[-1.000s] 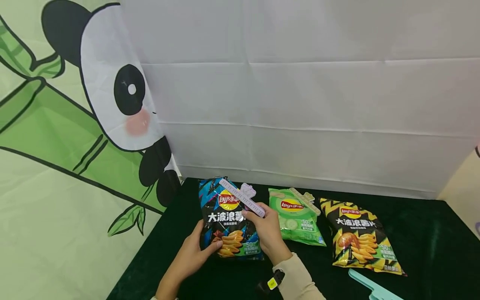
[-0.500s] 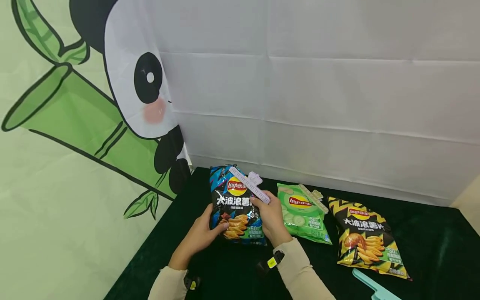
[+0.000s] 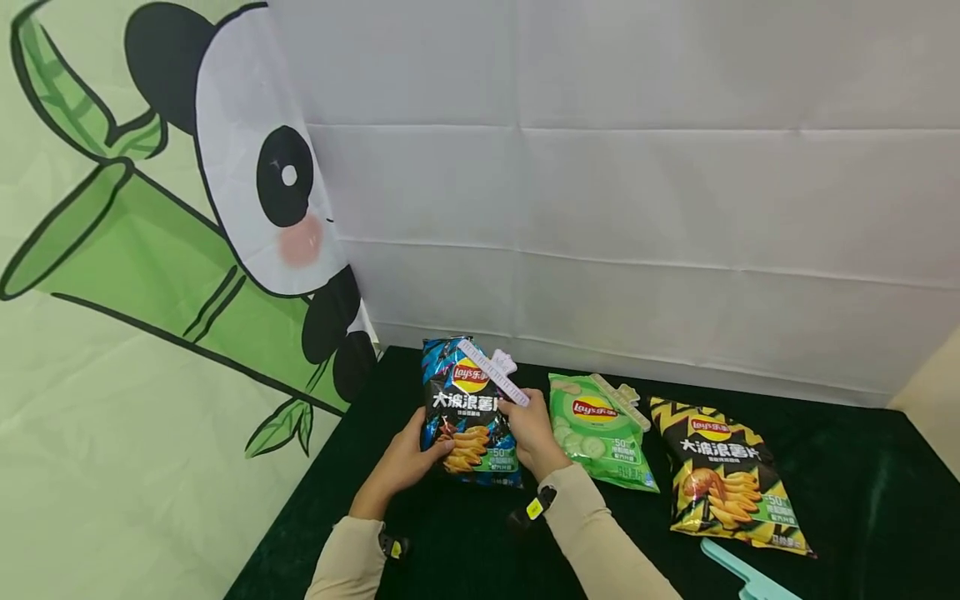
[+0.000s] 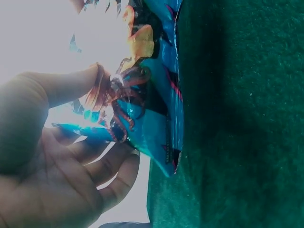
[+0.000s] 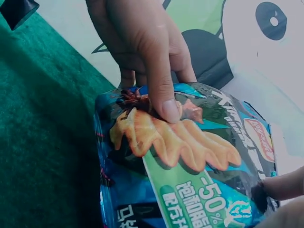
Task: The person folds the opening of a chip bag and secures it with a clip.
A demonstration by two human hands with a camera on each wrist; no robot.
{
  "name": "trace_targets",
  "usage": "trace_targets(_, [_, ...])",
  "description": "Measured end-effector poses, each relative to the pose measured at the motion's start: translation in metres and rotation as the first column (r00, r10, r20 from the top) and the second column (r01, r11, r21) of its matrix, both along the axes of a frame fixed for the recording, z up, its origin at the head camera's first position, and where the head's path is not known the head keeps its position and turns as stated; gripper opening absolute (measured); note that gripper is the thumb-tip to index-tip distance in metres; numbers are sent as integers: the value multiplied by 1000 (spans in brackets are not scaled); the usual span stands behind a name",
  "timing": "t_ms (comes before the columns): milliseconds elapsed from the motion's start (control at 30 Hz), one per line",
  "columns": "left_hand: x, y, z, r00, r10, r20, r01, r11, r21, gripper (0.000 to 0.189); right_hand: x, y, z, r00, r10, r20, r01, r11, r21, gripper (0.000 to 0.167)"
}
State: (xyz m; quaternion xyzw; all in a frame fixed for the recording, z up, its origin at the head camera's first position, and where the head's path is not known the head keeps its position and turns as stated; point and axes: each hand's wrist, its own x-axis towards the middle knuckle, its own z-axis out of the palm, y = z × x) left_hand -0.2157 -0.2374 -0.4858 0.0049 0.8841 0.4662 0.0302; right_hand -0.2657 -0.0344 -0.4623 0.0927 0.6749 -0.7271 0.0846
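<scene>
Left hand (image 3: 405, 457) + right hand (image 3: 534, 437) | fingers gripping blue chip bag (image 3: 468, 425) | (purple clip (image 3: 492, 372) across corner)

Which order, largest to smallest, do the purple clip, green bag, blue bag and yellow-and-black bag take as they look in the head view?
1. Yellow-and-black bag
2. Blue bag
3. Green bag
4. Purple clip
The bags' real sizes stay unsure, as nearness to the camera may differ.
</scene>
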Motion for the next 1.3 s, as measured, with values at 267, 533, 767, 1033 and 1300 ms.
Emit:
trace_targets(267, [-4, -2, -7, 997, 47, 61, -46, 999, -22, 74, -8, -7, -10, 995, -80, 58, 84, 994, -67, 49])
trace_targets(533, [-14, -5, -15, 995, 56, 80, -53, 998, -41, 76, -10, -6, -22, 996, -76, 50, 79, 995, -64, 60])
trace_targets(767, [-17, -9, -21, 993, 62, 97, -57, 997, -48, 75, -10, -7, -33, 999, -43, 27, 43, 999, -12, 68])
trace_targets(1033, [-18, -14, -21, 992, 67, 111, -62, 997, -45, 74, -13, -8, -39, 1000, -6, 6, 6, 1000, -16, 75])
trace_targets(1300, [-22, -13, -27, 992, 71, 101, -66, 996, -55, 74, -16, -8, -41, 1000, -3, 24, 3, 1000, -1, 73])
